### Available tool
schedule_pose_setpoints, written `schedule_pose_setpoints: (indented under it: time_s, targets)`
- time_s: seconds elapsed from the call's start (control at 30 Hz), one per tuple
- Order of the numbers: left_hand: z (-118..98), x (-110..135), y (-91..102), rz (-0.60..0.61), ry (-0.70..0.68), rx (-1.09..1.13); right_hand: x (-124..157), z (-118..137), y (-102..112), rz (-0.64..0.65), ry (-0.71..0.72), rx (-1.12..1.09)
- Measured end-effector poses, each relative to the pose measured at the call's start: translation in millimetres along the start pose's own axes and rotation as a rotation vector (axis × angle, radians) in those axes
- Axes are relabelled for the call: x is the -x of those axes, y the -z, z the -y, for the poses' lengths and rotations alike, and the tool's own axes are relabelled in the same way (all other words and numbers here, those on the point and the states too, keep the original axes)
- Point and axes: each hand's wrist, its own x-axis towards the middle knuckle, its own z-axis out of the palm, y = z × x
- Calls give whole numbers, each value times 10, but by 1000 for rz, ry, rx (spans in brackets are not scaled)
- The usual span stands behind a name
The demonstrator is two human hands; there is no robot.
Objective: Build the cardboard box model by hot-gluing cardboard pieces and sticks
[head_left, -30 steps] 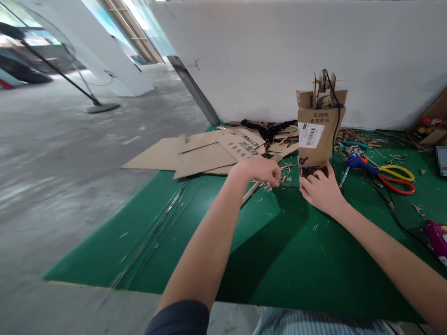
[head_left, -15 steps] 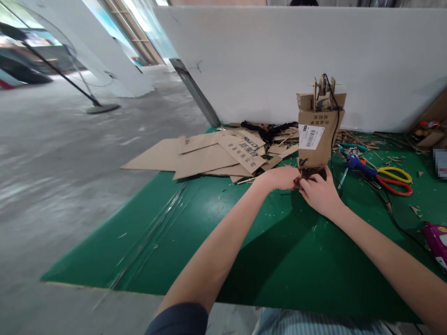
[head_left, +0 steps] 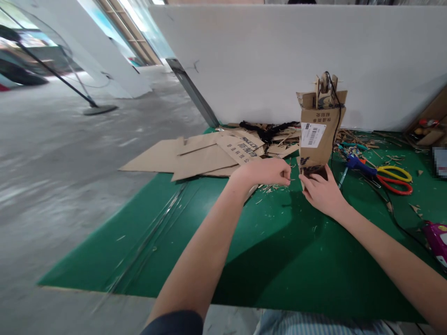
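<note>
A tall brown cardboard model (head_left: 318,156) stands upright on the green tabletop (head_left: 195,228). It bears a white label and printed characters, and a wheel-like piece (head_left: 324,84) sits in a bracket on its top. A black cord (head_left: 337,125) runs down its right side. My right hand (head_left: 323,194) grips the model's lower edge, thumb at the left corner and fingers at the lower opening. To the left of the model, apart from it, my left hand (head_left: 268,172) is closed in a pinch. Anything between its fingertips is too small to make out.
Flat cardboard sheets (head_left: 199,158) and scraps lie behind my left hand. Scissors with yellow and red handles (head_left: 394,181), a blue glue gun (head_left: 359,165) and a purple device (head_left: 436,242) lie at the right. A white panel (head_left: 261,65) borders the back.
My left hand has left the lower corner of the cardboard model and moved left. My right hand stays at the model's base.
</note>
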Motion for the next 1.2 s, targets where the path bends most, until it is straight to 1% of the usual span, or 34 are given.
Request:
schedule_pose_setpoints:
  time_s: [0.07,0.13,0.23,0.33,0.4,0.47,0.5,0.57,0.67,0.73,0.83,0.87,0.97,1.03,1.07,1.13,1.2]
  targets:
    - [-63,7,28,-8,-24,20,35,-4,25,59,10,-10]
    - [-112,-13,35,-14,-78,38,90,-6,45,109,6,-21]
    - [-153,-56,15,-57,-141,52,205,11,96,139,-16,-20]
    - [-161,-87,-18,-83,-167,64,330,67,217,196,-12,-6]
    - [-161,-96,-35,-65,-186,85,400,116,324,263,9,-5]
    - [-166,-98,-44,-46,-207,112,451,152,413,304,47,-24]
    - [-171,-98,-46,-42,-215,121,468,160,438,301,61,-36]
    - [-189,-99,-47,-41,-226,122,486,148,432,248,78,-55]
    - [-237,-113,-63,-34,-232,102,486,64,304,107,94,-51]
    - [-284,-132,-89,2,-239,90,482,-15,198,39,95,-46]
    - [-357,-166,-143,86,-251,78,482,-108,120,37,110,-109]
    - [-375,-176,-158,91,-255,73,484,-123,122,39,120,-140]
    - [-405,-209,-191,29,-266,79,500,-113,181,-15,107,-202]
    - [-420,-239,-212,-14,-276,150,516,-75,217,-70,31,-258]
    - [-435,-257,-228,-49,-281,214,524,-55,222,-90,-31,-317]
    - [-490,-304,-277,-172,-285,374,533,-24,198,-109,-170,-511]
    - [-582,-360,-350,-352,-255,546,532,-20,131,-144,-293,-735]
